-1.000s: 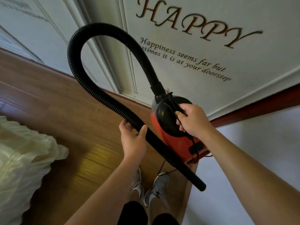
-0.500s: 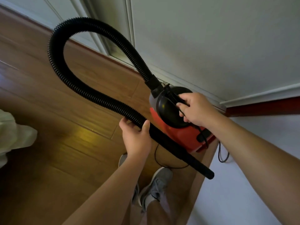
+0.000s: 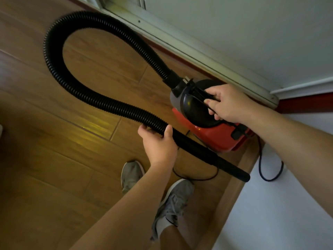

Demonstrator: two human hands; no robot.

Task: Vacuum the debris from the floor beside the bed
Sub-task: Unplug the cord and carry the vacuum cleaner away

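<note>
A small red and black vacuum cleaner (image 3: 212, 134) hangs above the wooden floor (image 3: 72, 141) near the wall. My right hand (image 3: 225, 103) is shut on its black top handle and cord. A ribbed black hose (image 3: 59, 69) loops up from the vacuum's front and comes back down. My left hand (image 3: 158, 141) grips the hose where the ribs meet the smooth black nozzle (image 3: 225, 165), which points down to the right. No debris shows on the floor.
A white door frame and wall (image 3: 216, 42) run along the top right with a dark red skirting (image 3: 306, 103). A white surface (image 3: 279, 213) fills the lower right. The black power cord (image 3: 270, 170) dangles over it. My grey shoes (image 3: 173, 201) stand below.
The view has tilted down toward the floor, so the wall lettering and the pale bedding at left have left the frame. Both hands keep their grips on the vacuum and hose.
</note>
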